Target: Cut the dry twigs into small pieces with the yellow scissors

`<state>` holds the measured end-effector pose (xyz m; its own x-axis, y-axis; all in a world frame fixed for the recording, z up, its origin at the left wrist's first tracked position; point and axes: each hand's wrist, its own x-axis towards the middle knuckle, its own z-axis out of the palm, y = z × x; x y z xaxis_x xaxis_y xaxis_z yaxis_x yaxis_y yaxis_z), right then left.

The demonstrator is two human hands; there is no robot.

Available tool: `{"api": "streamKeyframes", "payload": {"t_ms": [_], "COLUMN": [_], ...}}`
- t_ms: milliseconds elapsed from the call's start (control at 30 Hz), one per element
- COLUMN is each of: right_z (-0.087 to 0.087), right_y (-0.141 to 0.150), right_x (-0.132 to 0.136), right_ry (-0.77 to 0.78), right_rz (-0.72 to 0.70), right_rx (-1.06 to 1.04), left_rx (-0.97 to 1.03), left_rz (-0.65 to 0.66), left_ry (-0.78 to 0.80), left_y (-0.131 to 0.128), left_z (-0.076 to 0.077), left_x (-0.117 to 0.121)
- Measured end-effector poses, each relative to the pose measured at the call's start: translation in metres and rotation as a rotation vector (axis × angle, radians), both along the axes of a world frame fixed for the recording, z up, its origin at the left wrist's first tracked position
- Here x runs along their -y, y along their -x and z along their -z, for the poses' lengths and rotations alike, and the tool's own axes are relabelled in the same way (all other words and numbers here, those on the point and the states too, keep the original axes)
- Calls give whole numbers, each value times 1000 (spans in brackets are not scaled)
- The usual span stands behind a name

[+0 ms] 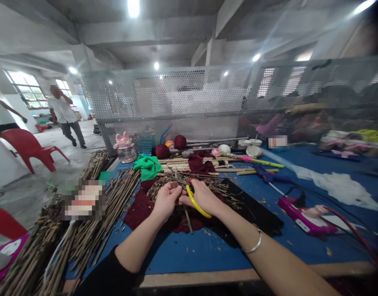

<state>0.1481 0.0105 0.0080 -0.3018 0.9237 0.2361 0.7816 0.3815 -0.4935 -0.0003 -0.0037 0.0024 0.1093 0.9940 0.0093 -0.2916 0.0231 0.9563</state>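
Observation:
In the middle of the table my right hand [203,196] is closed on a pair of scissors with yellow handles [195,204], its blades pointing away to the upper left. Close beside it, my left hand [166,201] pinches a dried plant stem; a greyish stalk [188,220] shows below the fingers, but the part within the grip is hidden. Under both hands lies a heap of dried twiggy plants [155,188] on dark red cloth [136,209]. A piece of black cloth [259,213] spreads out to the right.
Bundled dry stalks [107,209] cover the left side. Balls of yarn [180,142], green cloth [147,166] and a pink jar [126,148] stand at the back by a perforated metal screen [164,98]. A blue glue gun [270,174] and purple power strip [306,218] lie right.

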Motion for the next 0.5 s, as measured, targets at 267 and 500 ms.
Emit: {"api": "streamKeyframes", "payload": {"t_ms": [267,500], "right_z": [-6,0], "right_y": [6,10], "right_x": [6,5], "right_ry": [-13,21], "right_rz": [-22,35], "right_rx": [-23,35], "left_rx": [-23,-22], "left_rz": [4,-29], "left_ry": [-37,-65], "left_y": [-1,2], "left_z": [-4,-1], "left_x": [1,0]}}
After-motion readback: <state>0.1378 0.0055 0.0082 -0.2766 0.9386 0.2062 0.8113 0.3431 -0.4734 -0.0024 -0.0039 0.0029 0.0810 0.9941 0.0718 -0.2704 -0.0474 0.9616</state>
